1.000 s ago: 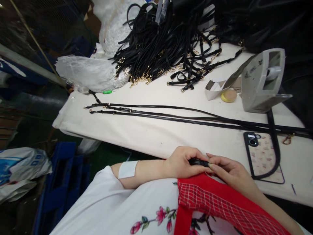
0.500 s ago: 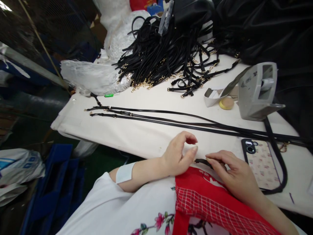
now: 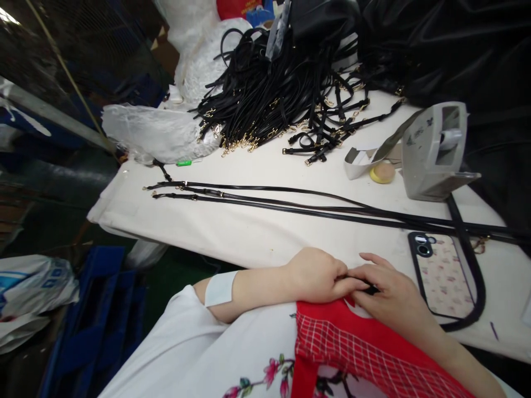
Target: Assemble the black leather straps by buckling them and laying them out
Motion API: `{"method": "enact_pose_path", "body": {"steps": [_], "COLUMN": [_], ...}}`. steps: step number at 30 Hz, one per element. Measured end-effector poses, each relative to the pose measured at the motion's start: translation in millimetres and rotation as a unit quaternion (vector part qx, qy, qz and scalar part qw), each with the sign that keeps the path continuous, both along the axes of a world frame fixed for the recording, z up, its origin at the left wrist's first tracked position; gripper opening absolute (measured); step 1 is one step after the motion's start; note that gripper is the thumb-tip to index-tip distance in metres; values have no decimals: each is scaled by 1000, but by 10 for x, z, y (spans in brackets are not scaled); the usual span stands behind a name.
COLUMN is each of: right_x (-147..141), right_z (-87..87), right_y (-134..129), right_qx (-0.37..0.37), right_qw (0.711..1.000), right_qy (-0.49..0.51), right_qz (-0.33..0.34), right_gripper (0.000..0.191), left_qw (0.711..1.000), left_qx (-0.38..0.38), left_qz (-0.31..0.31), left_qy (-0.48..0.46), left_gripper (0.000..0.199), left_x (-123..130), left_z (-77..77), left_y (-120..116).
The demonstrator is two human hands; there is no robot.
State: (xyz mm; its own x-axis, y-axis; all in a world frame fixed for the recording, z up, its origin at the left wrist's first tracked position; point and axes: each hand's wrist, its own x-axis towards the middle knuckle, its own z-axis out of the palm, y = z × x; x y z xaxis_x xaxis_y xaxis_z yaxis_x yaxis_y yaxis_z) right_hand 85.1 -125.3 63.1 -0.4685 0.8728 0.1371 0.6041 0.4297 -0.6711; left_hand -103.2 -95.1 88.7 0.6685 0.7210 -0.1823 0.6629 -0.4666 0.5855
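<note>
Left hand [image 3: 317, 275]: knuckles up, fingers curled; cannot tell what they grip.
Right hand [image 3: 385, 288]: bent inward, meeting it, fingers pinched on a strap [image 3: 371, 288].
Strap: above the apron [image 3: 323, 312], mostly hidden between both hands.

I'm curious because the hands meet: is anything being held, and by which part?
Yes, a black piece, between the left hand and right hand. The fingers hide most of it, so the held part can't be told.

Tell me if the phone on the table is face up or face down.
Face down: the phone shows its patterned back and camera lenses; its screen is hidden.
</note>
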Motion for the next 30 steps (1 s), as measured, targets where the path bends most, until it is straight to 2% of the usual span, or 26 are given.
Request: {"method": "enact_pose_path", "body": {"steps": [4, 8, 12, 15, 18, 23, 25, 28, 30], "right_x": [1, -25, -52, -64, -77, -47, 4, 65, 57], "right_z": [-2, 30, 75, 105, 138, 204, 207, 170, 135], "right_y": [-21, -11, 13, 18, 16, -1, -15, -31, -28], "right_qx": [-8, -5, 7, 22, 15, 4, 3, -19, -72], "right_qw": [1000, 1000, 1000, 998, 996, 993, 992, 990, 990], "right_qy": [-15, -3, 21, 58, 87, 119, 124, 103, 85], "right_qz": [-5, 3, 13, 23, 28, 4, -34, -99, -85], "right_gripper": [16, 15, 17, 13, 8, 10, 12, 9, 9], "left_qw": [999, 990, 967, 939, 895, 841, 839, 865, 901], "left_qx": [-8, -88, -174, -272, -378, -469, -444, -313, -206], "left_qz": [-24, -27, -24, -3, 8, 41, 106, 218, 216], "left_qy": [-25, -111, -186, -210, -239, -268, -297, -326, -315], "left_gripper": [45, 45, 45, 43, 46, 54, 57, 56, 46], "left_x": [12, -2, -28, -75, -117, -213, -307, -437, -443], "left_z": [-27, -38, -20, 18, 57, 78, 75, 71, 75], "left_y": [19, 50, 70, 93, 117, 184, 259, 383, 413]}}
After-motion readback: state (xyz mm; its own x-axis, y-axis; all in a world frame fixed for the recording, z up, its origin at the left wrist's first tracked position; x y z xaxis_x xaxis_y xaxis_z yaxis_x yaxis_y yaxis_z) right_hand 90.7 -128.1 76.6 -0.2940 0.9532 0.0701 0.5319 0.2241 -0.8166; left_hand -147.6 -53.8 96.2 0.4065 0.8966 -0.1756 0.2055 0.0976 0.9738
